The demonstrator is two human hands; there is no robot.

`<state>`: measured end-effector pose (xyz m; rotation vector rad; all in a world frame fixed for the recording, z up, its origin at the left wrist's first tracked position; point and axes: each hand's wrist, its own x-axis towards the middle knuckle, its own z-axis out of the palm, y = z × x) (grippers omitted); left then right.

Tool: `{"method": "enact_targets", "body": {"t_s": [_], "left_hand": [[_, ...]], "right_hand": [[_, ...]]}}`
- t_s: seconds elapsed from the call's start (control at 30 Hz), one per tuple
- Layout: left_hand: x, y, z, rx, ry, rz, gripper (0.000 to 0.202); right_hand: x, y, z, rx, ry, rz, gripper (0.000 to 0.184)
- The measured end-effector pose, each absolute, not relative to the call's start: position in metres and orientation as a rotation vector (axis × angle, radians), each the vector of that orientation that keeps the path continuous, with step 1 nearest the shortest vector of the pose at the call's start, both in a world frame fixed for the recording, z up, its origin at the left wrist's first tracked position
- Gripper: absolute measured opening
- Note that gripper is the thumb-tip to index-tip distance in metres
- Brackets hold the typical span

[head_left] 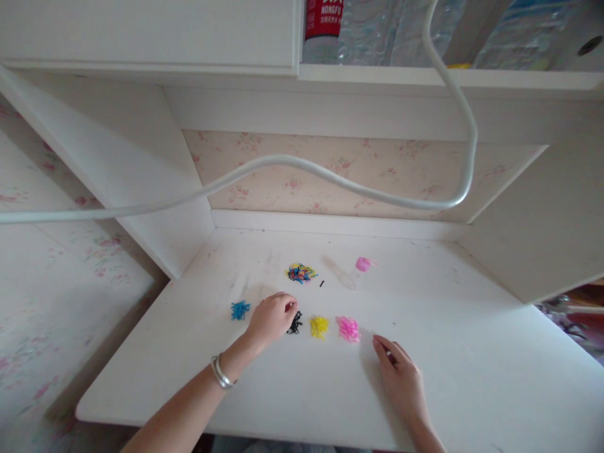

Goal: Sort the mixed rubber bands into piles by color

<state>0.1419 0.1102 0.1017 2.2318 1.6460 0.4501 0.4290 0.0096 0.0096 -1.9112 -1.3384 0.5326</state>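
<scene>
My left hand (275, 318) is closed in a pinch just above a pile of small black rubber bands (295, 323), partly covering it. Whatever sits between its fingertips is too small to make out. To its left lies a blue pile of bands (240, 309). A yellow pile (319, 326) and a pink pile (348, 329) lie to the right of the black one. Right of the pink pile, my right hand (399, 371) hovers low over the table with thumb and fingers drawn together; its contents cannot be seen. Farther back is a mixed-colour pile of bands (302, 272).
A single dark band (321, 284) lies beside the mixed pile. Behind the piles rests a clear container with a pink cap (363, 264). A white cable (292, 160) hangs across the view. White side panels and an overhead shelf (377, 73) holding bottles enclose the white table (462, 352).
</scene>
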Motion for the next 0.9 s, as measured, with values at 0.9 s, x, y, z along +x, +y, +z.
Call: {"method": "enact_targets", "body": {"t_s": [0.9], "left_hand": [[0.2,0.188,0.059,2.281,1.859,0.254,0.036]], "right_hand": [[0.429,0.02,0.012,-1.93,-1.357,0.468,0.042]]}}
